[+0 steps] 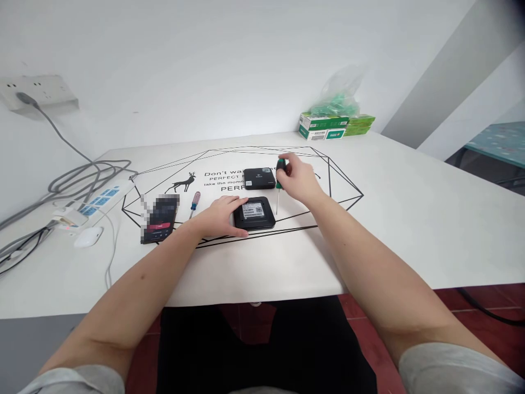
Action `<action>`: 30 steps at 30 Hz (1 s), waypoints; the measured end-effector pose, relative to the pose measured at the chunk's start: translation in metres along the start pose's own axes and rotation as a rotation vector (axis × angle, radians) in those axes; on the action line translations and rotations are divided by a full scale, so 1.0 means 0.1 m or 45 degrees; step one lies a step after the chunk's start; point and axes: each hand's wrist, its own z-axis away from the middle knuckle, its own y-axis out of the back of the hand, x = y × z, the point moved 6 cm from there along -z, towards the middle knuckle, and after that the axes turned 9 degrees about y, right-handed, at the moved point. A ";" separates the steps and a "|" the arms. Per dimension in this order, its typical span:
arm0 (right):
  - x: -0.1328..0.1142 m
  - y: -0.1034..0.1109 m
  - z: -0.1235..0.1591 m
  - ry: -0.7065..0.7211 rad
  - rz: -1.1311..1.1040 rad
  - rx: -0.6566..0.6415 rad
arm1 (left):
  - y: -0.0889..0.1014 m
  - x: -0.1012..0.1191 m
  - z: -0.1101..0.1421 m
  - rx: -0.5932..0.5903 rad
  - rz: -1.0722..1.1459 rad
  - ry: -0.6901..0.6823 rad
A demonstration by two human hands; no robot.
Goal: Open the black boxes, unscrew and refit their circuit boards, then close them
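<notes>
A flat black square box (258, 220) with a white printed label on its upper face lies on the table in front of me. My left hand (223, 216) grips its left side, thumb at the near corner and fingers at the far one. In my right hand (301, 178) is a screwdriver (280, 174) with a green and black handle, held upright. Its thin shaft points down just right of the box; whether the tip touches anything I cannot tell. Behind the labelled box lies a second black box (259, 178), with small stickers on top.
Left of my left hand are another screwdriver (195, 201) and a phone (162, 219), partly blurred. Further left lie a power strip (107, 198) with cables and a white case (88, 237). Green and white cartons (324, 123) under a plastic bag stand against the wall.
</notes>
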 end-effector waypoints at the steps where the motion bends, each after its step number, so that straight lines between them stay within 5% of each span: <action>1: -0.05 0.06 0.01 0.033 -0.017 0.082 | -0.01 0.00 -0.01 0.001 -0.004 -0.009; 8: -0.25 0.10 0.12 0.188 -0.128 0.224 | -0.07 -0.09 -0.06 -0.090 -0.079 -0.008; 20: -0.21 0.00 0.11 0.621 -0.241 0.440 | -0.07 -0.11 -0.06 -0.176 -0.096 -0.005; 30: -0.32 -0.06 0.17 0.773 -0.223 0.397 | -0.07 -0.11 -0.07 -0.181 -0.113 0.005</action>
